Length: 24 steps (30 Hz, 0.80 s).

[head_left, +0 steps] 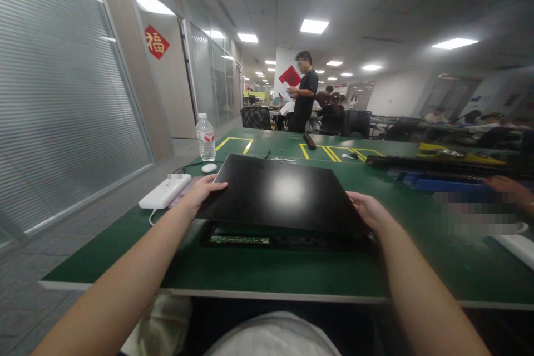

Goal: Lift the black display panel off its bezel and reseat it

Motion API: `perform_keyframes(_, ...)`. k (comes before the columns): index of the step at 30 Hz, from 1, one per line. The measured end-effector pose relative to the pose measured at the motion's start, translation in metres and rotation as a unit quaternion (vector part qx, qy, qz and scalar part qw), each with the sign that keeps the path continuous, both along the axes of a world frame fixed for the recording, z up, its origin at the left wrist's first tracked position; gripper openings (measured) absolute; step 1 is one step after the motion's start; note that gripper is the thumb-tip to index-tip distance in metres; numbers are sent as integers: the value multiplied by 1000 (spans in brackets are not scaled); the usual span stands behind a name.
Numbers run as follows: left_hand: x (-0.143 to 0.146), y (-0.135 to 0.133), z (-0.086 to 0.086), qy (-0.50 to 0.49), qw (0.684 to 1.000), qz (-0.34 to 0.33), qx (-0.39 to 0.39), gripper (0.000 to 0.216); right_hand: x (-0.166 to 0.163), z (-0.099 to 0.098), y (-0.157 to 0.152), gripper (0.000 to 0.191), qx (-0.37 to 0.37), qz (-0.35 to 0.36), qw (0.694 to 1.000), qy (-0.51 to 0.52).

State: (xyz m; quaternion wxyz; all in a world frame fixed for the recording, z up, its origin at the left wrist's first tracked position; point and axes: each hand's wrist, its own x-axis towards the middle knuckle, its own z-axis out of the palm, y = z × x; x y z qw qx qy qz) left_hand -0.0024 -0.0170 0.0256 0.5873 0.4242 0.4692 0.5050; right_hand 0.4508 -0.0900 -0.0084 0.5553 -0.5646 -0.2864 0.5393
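A glossy black display panel (258, 189), reflecting a ceiling light, is held slightly tilted above the green table. My left hand (204, 190) grips its left edge, thumb on top and fingers underneath. At the right edge, my right hand (367, 210) is closed on the panel, its fingers partly hidden below it. Under the near edge of the panel a green circuit board (240, 240) shows inside a dark frame or housing. The panel covers most of that housing, so I cannot tell whether the two touch.
On the left of the table (125, 256) are a white power strip (164, 191), a round white object (209, 168) and a water bottle (206, 138). Dark strips and blue parts (434, 182) lie at right, near another person's hand (509, 188). A person (306, 92) stands beyond the table.
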Motion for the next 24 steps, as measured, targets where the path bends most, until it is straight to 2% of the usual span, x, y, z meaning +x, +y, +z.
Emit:
perform_keyframes(4, 1, 0, 0, 9, 1000, 11, -7, 43, 7, -6, 5, 31, 42, -73, 996, -31)
perform_keyframes(11, -4, 3, -1, 47, 999, 15, 2, 34, 7, -1, 2, 59, 83, -96, 989, -71)
perform_keyframes(16, -4, 4, -2, 42, 999, 33, 7, 39, 3, 0, 1, 61, 108, -108, 981, -120)
perform_keyframes(24, -2, 9, -11, 65, 997, 33, 10, 45, 4, -9, 7, 52, 113, -124, 966, -196)
